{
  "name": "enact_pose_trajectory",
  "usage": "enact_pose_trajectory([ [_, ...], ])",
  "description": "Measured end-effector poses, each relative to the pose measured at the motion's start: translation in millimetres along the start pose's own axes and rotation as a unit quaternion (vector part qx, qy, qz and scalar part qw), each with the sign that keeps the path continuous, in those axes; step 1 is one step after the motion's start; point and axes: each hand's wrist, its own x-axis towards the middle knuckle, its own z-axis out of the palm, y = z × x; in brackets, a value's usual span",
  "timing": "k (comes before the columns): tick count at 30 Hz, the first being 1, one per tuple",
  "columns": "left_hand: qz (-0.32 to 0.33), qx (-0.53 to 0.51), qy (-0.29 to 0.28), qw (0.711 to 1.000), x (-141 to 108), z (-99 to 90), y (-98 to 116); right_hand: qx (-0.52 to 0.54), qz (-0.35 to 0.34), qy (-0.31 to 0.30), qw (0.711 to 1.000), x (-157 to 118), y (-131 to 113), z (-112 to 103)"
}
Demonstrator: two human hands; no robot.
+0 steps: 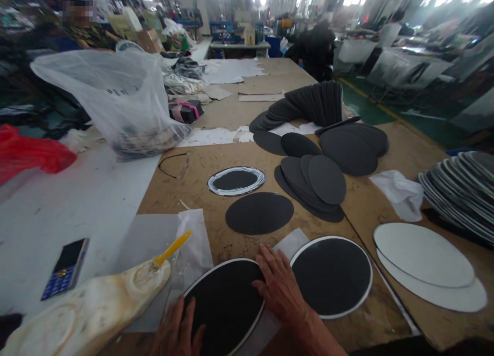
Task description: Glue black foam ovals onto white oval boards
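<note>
Oval (227, 304), black with pale rim, between left hand (175, 331) and right hand (281, 284), both spread

Disc (227, 304) bottom centre, left hand (179, 327) and right hand (283, 286) on it; second disc (332, 276) to its right. Bottle (102, 304) lower left, brush (173, 247) in it, phone (65, 268) behind. Bag (131, 99) upper left. Stack (312, 106) upper right of centre; pile (463, 194) at right edge.

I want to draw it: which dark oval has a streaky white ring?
The streaky oval, right of the eyeglasses. The plain oval below it shows no white; the rimmed oval by the left hand has a tidy edge.
</note>
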Motion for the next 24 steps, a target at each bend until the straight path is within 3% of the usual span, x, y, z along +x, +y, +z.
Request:
enact_pose_trajectory([
  [3,-0.008,0.016,0.009,1.000,9,6.8,11,-0.001,0.022,0.002,1.000,-4,9,1],
  [5,-0.002,0.027,-0.016,1.000,12,7.8,13,0.001,0.013,-0.004,1.000,-1,6,6],
  [8,0.009,0.032,-0.045,0.998,12,5.1,10,0.004,0.015,-0.004,1.000,9,-8,11],
  [11,0.016,0.032,-0.039,0.999,10,4.3,5,0.007,0.009,-0.003,1.000,21,-22,12],
  [14,0.021,0.035,-0.035,0.999,7,6.8,0,0.005,0.006,0.004,1.000,31,-19,5],
  [19,0.022,0.027,-0.001,0.999,24,4.2,3,-0.016,0.033,0.055,0.998,49,32,-13],
  [24,0.032,-0.032,0.023,0.999,86,3.2,24,-0.034,0.048,0.097,0.994,84,87,-28],
])
